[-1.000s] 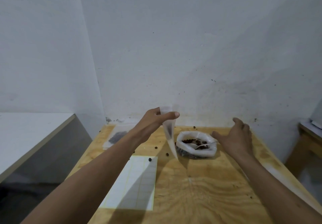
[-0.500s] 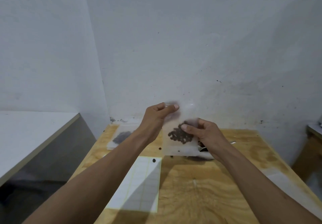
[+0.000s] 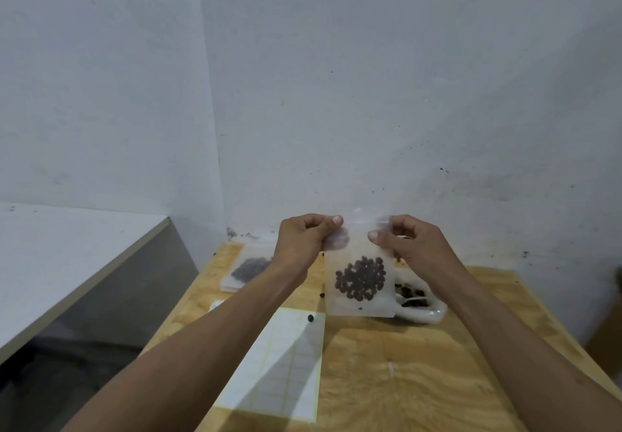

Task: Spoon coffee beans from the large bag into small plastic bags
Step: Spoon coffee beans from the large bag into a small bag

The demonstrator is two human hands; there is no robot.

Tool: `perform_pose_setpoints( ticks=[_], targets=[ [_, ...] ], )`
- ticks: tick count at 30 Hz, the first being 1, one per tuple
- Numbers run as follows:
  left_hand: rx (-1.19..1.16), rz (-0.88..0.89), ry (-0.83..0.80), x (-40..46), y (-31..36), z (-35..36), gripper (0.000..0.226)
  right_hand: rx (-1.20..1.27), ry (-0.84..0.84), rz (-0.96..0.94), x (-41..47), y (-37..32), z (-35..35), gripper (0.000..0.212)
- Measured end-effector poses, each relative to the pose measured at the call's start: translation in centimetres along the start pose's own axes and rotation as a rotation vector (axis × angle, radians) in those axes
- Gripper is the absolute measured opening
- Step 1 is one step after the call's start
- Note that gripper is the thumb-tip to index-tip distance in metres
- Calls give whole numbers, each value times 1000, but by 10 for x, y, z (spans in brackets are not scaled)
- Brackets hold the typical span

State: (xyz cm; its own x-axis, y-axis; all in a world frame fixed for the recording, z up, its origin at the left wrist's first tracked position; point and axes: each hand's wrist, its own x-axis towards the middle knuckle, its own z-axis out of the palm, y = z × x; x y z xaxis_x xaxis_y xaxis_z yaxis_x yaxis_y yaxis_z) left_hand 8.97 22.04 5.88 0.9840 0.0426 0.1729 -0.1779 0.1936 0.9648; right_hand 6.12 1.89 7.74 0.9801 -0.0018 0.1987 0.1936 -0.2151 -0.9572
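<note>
Both hands hold one small bag [image 3: 359, 283] up in front of the wall, above the far part of the tabletop [image 3: 420, 371]. The left hand [image 3: 303, 239] pinches its top left corner between thumb and curled fingers; the right hand [image 3: 409, 239] pinches the top right corner the same way. The bag hangs flat between them, with a dark clump of beans [image 3: 360, 278] gathered in its lower middle.

The film looks thin, limp and slick, so it will likely fold or twist if held by one corner only. The beans seem light, but they are loose and will probably roll to whichever side dips. The best hold is judged to be where the hands are now, along the top strip on both sides, keeping the mouth level. Pinching lower down would press on the beans.

Behind and below the right hand lies the large bag [image 3: 417, 300], open, partly hidden by the small one. A filled bag [image 3: 247, 271] lies flat on the tabletop beyond the left hand. A gridded sheet [image 3: 279, 364] lies below the left forearm, with a stray bean [image 3: 310, 318] on it.
</note>
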Motion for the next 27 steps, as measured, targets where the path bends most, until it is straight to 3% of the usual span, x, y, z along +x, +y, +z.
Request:
perform_pose_setpoints(
  ticks=[8, 14, 27],
  targets=[
    [123, 60, -3, -2, 5, -4, 18, -147, -60, -25, 15, -23, 7, 23],
    [184, 95, -41, -6, 7, -6, 18, -236, -198, -19, 18, -31, 16, 13],
    [228, 50, -12, 0, 3, -23, 21, -258, -196, 34, 18, -24, 12, 9]
  ],
)
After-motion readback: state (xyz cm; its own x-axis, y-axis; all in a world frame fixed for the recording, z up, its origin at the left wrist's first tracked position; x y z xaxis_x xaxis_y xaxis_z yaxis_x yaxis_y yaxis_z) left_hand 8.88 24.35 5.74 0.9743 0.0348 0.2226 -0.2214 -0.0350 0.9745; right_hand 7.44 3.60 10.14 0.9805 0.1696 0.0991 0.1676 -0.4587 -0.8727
